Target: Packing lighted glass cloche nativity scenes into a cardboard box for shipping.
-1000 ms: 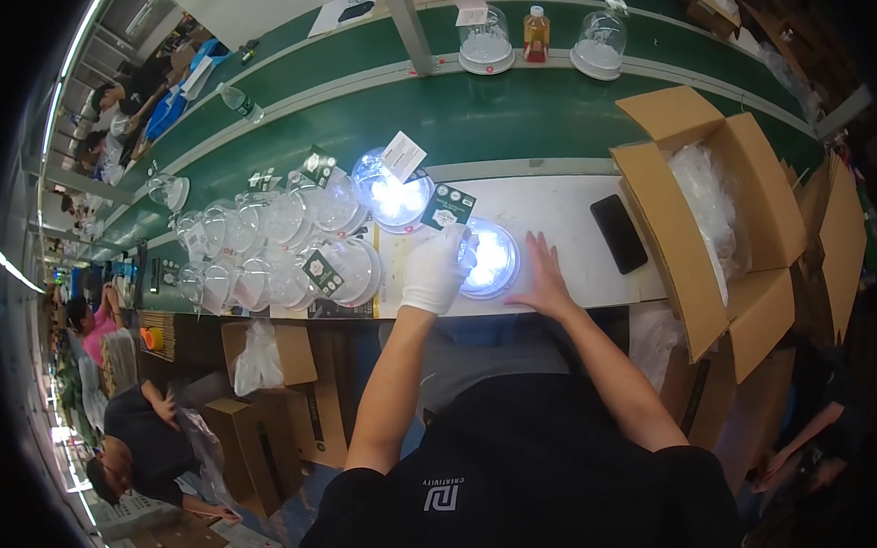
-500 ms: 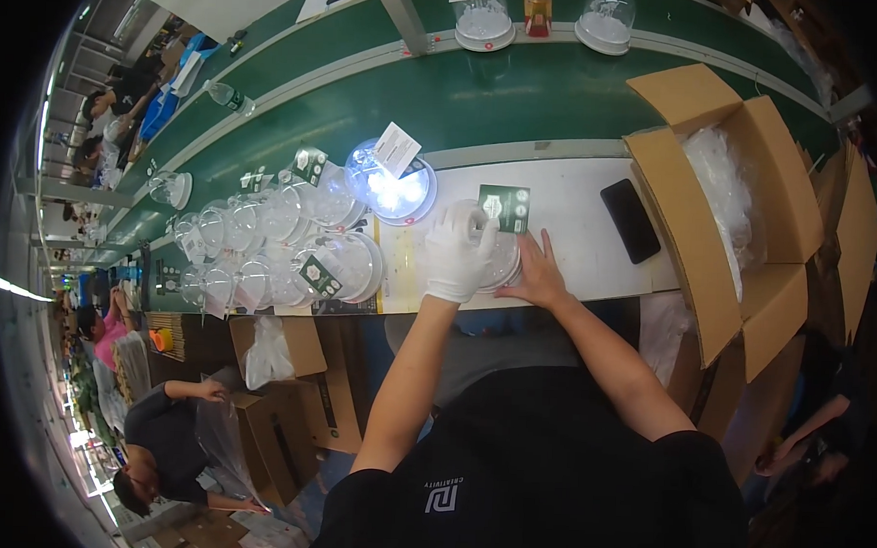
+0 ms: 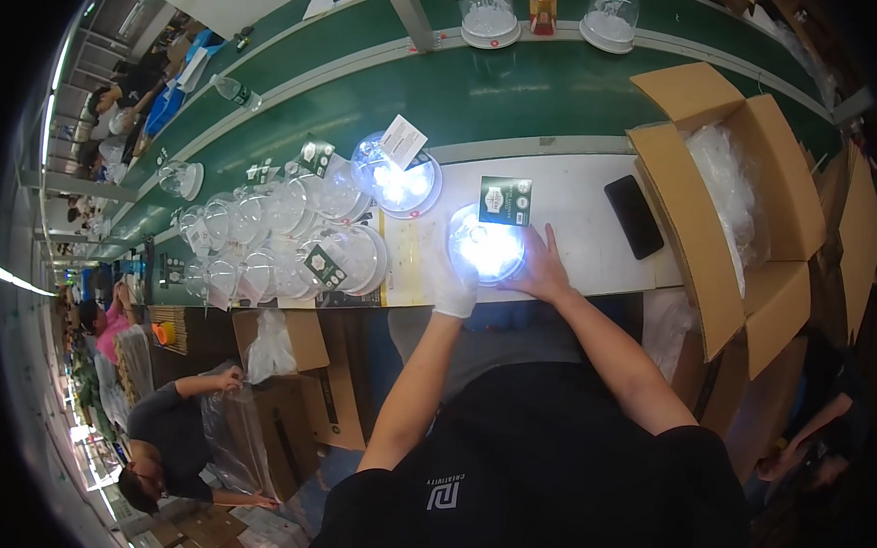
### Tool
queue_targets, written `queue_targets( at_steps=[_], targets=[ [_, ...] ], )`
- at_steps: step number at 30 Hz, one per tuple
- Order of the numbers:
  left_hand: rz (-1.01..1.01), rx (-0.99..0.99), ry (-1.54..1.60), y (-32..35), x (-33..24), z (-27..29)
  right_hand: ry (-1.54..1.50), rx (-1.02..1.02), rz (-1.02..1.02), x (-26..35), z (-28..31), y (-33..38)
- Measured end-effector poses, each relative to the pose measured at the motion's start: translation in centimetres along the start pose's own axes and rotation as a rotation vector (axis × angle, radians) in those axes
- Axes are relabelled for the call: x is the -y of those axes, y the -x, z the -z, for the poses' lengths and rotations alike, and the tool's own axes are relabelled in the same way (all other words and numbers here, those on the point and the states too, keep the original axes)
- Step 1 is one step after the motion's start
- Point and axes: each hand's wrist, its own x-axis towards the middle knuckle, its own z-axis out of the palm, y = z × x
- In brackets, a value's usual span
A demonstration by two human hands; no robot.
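Nearest us, our gloved left hand lies against the left side of the lit dome, its white fingers so washed out by the glare that we cannot tell how far they close. Our bare right hand rests along the right side of the lit dome; one finger stands apart, the others run in at the edge of the glow, and we cannot tell whether they grip. The lit dome sits between both hands, over the pale worktop; whether its base touches down we cannot make out, and whatever is inside is lost in the light. A green card covers part of its far side.

Right of the lit dome lies a dark phone, and past that an open carton, whose near wall hides some of its clear plastic bags.

Beyond and left of the lit dome, a second glowing dome is partly covered by a white card. Farther left, unlit domes overlap too closely for us to count.

Farthest beyond the lit dome, a bottle of amber liquid is cut off at the top edge, between two clear domes, likewise cropped.
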Motion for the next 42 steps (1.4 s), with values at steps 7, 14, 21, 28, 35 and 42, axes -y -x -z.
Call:
queue_targets(
  at_steps=[7,14,21,28,35,42],
  targets=[
    [-0.099,0.027,-0.468,6.1,0.4,2.5,-0.017,-0.006,-0.034,0.1,0.3,-0.1],
    [-0.772,0.523,-0.761,-0.7,-8.7,-0.4,0.022,-0.117,0.025,-0.9,-1.4,0.0],
    [-0.421,0.911,-1.276,-6.2,-8.5,-6.3,0.108,-0.066,0.045,-1.4,-1.7,0.2],
    [-0.24,1.332,-1.701,-6.1,-6.5,-13.4,0.05,-0.044,-0.03,-2.8,-1.8,1.2],
    [-0.082,0.494,-0.968,6.6,18.2,-10.8,0.177,-0.099,0.092,-1.0,-1.8,0.2],
    [-1.058,1.005,-1.087,0.6,-2.1,1.8,-0.027,-0.123,0.011,-0.2,0.2,0.4]
  ],
)
